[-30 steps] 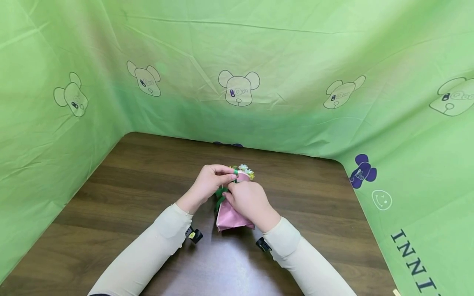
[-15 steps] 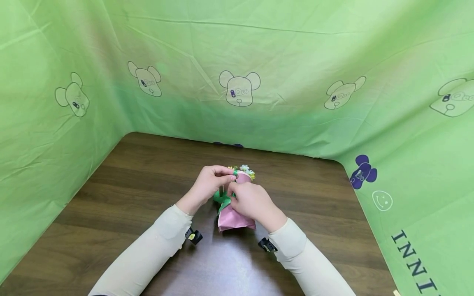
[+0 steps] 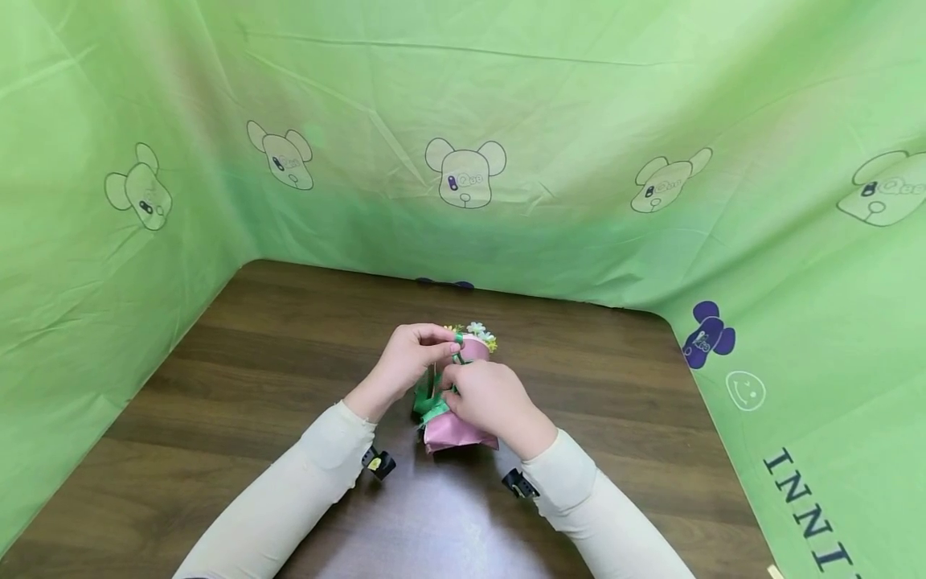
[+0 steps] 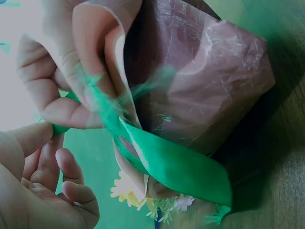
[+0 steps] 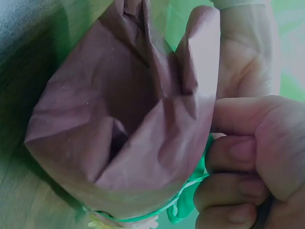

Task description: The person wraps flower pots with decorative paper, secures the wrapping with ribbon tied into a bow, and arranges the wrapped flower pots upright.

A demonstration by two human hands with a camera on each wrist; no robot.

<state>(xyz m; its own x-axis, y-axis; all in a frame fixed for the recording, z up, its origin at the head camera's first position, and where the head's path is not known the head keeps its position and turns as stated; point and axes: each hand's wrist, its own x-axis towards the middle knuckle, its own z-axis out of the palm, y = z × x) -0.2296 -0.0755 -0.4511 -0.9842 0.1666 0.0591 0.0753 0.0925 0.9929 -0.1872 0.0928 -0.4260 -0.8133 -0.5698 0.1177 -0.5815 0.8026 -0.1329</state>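
A small bouquet in pink wrapping paper [image 3: 456, 434] lies on the table, its white and yellow flowers [image 3: 481, 331] pointing away from me. Green ribbon [image 4: 186, 164] runs around the paper, with frayed loose ends beside it. At the far end my left hand [image 3: 407, 359] pinches a piece of the ribbon between thumb and index finger. Just below it, my right hand [image 3: 499, 400] has its fingers curled on the ribbon against the paper. In the right wrist view the folded paper [image 5: 119, 119] fills the middle, and the right fingertips partly hide the ribbon.
The bouquet lies on a brown wooden table [image 3: 289, 338]. Green printed cloth [image 3: 347, 225] hangs along its back and both sides. A black wrist camera [image 3: 379, 461] sits on the left wrist, another [image 3: 519, 482] on the right.
The right hand has shifted slightly, drawing the ribbon along. Loose green ribbon at the bouquet's left side has changed shape and hangs lower. The left hand stays nearly still.
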